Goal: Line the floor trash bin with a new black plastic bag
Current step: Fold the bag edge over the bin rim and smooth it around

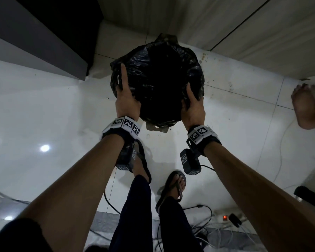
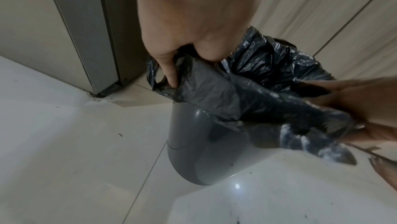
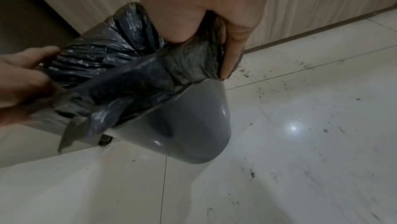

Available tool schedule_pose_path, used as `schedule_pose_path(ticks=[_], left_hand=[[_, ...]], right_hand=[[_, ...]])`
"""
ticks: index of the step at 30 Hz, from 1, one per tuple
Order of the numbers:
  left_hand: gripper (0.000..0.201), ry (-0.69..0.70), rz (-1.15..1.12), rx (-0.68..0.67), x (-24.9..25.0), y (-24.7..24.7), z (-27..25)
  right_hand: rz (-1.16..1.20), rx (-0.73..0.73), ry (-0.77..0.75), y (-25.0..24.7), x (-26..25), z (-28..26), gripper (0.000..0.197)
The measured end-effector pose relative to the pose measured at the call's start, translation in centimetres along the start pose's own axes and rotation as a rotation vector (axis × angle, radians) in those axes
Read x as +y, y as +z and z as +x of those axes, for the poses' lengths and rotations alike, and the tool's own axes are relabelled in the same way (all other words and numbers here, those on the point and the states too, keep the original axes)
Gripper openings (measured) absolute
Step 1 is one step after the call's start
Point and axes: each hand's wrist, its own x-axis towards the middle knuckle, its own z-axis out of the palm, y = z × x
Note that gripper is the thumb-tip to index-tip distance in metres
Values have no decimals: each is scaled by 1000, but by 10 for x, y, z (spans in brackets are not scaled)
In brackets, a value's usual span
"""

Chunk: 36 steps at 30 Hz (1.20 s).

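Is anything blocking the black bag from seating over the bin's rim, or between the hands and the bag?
Nothing visible. Left hand and right hand already grip the black bag, whose edge is folded over the grey bin.

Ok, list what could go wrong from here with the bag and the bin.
1. The bag is folded only a short way over the bin rim, so it may slip inside once the left hand and right hand let go.
2. Both hands stretch thin, crinkled plastic over the rim; a hard tug could tear it.
3. A loose flap hangs down the side and may pull that edge off.
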Motion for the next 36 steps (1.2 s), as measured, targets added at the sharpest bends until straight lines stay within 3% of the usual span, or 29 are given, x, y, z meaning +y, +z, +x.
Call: schedule_pose_path(ticks=[6, 8, 12, 16, 23, 29, 32, 36], left_hand=[[91, 100, 89, -22, -14, -9, 3], [88, 152, 176, 10, -11, -11, 1], [69, 194, 333, -114, -20, -10, -5], [94, -18, 321, -195, -19, -12, -6], [132, -42, 98, -344, -22, -16, -10], [152, -15, -32, -403, -29, -13, -20], [150, 19, 15, -404, -27, -16, -22], [153, 80, 153, -317, -22, -17, -29]], right_hand=[[10, 12, 22, -11, 1, 2, 58], [-18, 41, -50, -16, -4, -1, 59], [-109, -42, -174, -12, -2, -6, 56], [-92, -87, 15, -9, 4, -3, 67], [73, -129, 98, -12, -1, -4, 95], [106, -156, 72, 3, 0, -20, 103], [43, -157, 19, 1, 6, -21, 102], [-9, -49, -90, -7, 11, -28, 107]])
